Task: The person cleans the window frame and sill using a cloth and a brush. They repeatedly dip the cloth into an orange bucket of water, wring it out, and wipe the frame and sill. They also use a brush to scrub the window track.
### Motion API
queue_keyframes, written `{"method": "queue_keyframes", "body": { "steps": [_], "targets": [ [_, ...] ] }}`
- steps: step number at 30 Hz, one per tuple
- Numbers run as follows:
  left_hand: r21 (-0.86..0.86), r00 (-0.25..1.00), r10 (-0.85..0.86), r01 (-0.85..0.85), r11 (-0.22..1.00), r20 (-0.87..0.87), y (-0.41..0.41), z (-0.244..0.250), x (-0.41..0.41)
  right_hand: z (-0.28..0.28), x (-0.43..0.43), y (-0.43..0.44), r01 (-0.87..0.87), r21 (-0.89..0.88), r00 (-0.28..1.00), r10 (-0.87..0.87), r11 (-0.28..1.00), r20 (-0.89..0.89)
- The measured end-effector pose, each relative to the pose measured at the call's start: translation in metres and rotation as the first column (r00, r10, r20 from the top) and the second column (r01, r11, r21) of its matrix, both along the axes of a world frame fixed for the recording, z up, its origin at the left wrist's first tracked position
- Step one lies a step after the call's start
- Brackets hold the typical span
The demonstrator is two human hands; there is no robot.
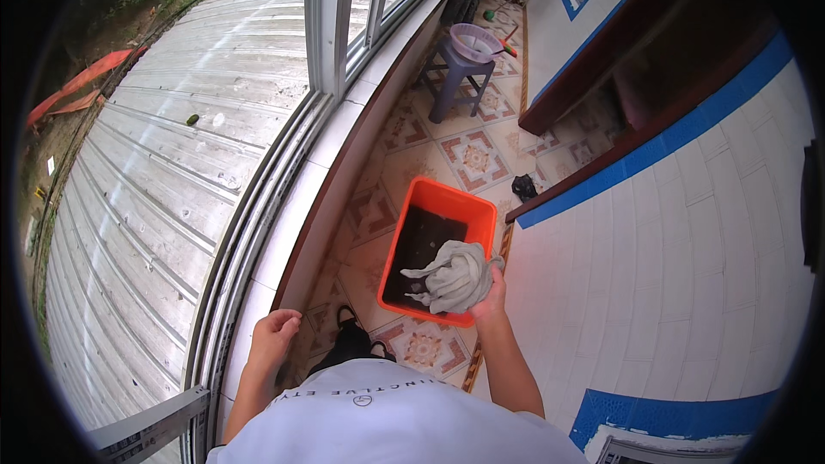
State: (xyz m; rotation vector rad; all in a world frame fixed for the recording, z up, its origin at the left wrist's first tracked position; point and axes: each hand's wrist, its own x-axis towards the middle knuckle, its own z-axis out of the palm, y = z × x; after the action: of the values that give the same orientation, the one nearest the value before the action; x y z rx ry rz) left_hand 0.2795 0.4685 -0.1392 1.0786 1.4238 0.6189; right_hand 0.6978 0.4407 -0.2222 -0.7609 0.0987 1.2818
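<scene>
A bunched grey cloth (456,277) rests in my right hand (493,293), over the near right part of an orange plastic bin (483,209). Two loose ends of the cloth hang towards the bin's left side. Dark liquid (425,235) lies inside the bin, with a few pale spots on its surface. My left hand (276,330) is beside the white tiled window ledge (258,303), its fingers curled in and nothing visible between them. The cloth hides part of my right hand's fingers.
A purple plastic stool (451,80) carries a pink basin (477,42) farther along the patterned tile floor (475,158). A black plastic bag (524,187) lies by the doorway frame (561,187). Sliding window frames (329,32) line the left; a white tiled wall (651,258) stands right.
</scene>
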Motion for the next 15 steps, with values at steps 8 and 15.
{"method": "queue_keyframes", "body": {
  "steps": [8, 15],
  "targets": [
    [0.041, 0.995, 0.053, -0.057, 0.998, 0.089, 0.048, -0.006, -0.025, 0.038, -0.01, 0.074, -0.1, 0.079, 0.995, 0.097, 0.992, 0.034],
    [0.127, 0.984, 0.103, -0.121, 0.984, 0.143, 0.069, -0.003, -0.038, 0.037, -0.022, 0.095, -0.09, -0.048, 0.869, 0.102, 0.995, 0.485]
  ]
}}
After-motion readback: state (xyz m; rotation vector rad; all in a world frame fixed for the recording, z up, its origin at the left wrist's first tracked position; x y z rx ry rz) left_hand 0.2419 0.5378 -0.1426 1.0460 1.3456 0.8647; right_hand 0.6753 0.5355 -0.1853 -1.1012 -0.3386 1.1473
